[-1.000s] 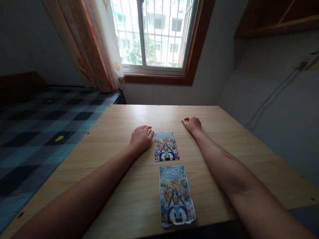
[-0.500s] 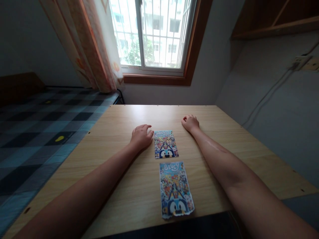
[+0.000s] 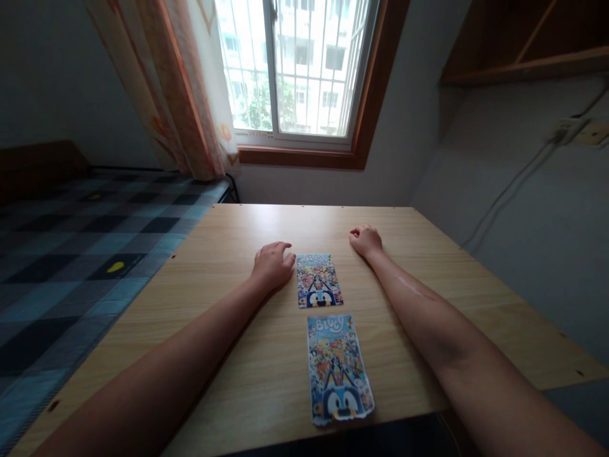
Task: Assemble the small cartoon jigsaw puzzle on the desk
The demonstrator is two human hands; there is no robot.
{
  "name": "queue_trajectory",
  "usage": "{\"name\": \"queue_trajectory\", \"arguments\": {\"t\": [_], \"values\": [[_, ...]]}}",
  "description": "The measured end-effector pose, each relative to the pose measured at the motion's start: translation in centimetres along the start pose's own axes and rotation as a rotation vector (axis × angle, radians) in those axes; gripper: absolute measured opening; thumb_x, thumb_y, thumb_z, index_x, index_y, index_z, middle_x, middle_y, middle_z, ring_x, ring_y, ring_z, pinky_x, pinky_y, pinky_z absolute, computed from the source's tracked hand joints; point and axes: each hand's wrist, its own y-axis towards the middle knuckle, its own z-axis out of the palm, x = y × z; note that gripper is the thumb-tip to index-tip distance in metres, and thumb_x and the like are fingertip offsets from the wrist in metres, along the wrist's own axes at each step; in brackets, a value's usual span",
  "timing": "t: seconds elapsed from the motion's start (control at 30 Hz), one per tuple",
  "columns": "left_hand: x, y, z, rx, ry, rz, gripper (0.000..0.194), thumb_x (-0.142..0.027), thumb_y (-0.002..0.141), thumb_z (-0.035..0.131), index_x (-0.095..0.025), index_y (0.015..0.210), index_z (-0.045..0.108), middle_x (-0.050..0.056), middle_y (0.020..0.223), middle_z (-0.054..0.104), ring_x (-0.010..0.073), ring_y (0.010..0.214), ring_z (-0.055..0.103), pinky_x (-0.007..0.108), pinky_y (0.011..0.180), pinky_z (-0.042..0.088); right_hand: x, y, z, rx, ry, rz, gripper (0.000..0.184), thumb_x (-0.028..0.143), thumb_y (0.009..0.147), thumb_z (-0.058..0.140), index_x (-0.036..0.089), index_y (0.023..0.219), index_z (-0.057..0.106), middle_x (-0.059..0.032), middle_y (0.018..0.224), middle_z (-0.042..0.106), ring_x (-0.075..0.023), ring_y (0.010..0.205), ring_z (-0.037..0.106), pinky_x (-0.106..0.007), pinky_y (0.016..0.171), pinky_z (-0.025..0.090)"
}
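Note:
Two colourful cartoon picture sheets lie flat on a light wooden table (image 3: 223, 235). The smaller sheet (image 3: 318, 280) sits mid-table, the larger sheet (image 3: 339, 368) lies nearer me, close to the front edge. My left hand (image 3: 272, 264) rests on the table just left of the smaller sheet, fingers curled loosely, fingertips near its upper left corner. My right hand (image 3: 366, 240) rests on the table to the right of that sheet, fingers curled under in a loose fist with nothing seen in it. Both forearms lie along the tabletop.
A bed with a blue and black checked cover (image 3: 71, 254) adjoins the table's left side. A barred window (image 3: 304, 70) with a curtain (image 3: 176, 89) is behind the table. A wooden shelf (image 3: 523, 38) hangs upper right, and a wall socket with cable (image 3: 566, 130) is on the right wall.
The view shifted slightly. Both hands and the two sheets stay in the same places on the table.

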Motion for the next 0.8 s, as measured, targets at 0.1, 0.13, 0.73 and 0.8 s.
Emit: {"name": "queue_trajectory", "arguments": {"t": [0.1,0.13,0.73,0.8], "values": [[0.0,-0.1,-0.1,-0.003,-0.01,0.003,0.038,-0.035,0.093,0.049,-0.019,0.122,0.066,0.01,0.133,0.066,0.0289,0.126,0.055,0.046,0.11,0.039,0.1,0.0,-0.2,0.01,0.001,0.008,0.029,0.029,0.089,0.057,0.02,0.106,0.078,-0.0091,0.112,0.073,-0.0236,0.107,0.063,-0.029,0.094,0.046],[0.0,-0.1,-0.1,-0.003,-0.015,0.005,0.038,-0.035,0.093,0.049,-0.019,0.122,0.066,0.01,0.133,0.066,0.0289,0.126,0.055,0.046,0.11,0.039,0.1,0.0,-0.3,0.018,0.001,0.01,0.029,0.03,0.089,0.057,0.019,0.107,0.078,-0.009,0.112,0.074,-0.0229,0.106,0.065,-0.028,0.093,0.047],[0.1,-0.3,-0.1,-0.019,-0.056,-0.007,0.034,-0.034,0.092,0.052,-0.021,0.12,0.068,0.01,0.131,0.067,0.0288,0.125,0.056,0.047,0.11,0.038,0.0,3.6,-2.9,0.44,0.121,0.156,0.013,0.01,0.067,0.071,0.011,0.079,0.077,-0.0033,0.055,0.065,-0.016,0.055,0.063,-0.025,0.058,0.051],[0.1,-0.3,0.0,-0.02,-0.055,-0.006,0.034,-0.034,0.092,0.052,-0.021,0.12,0.068,0.01,0.13,0.067,0.0288,0.125,0.056,0.047,0.11,0.038,0.1,3.5,-3.2,0.492,0.163,0.209,0.007,0.011,0.066,0.073,0.01,0.073,0.074,0.0,0.047,0.056,-0.0141,0.046,0.057,-0.026,0.052,0.051]]}}
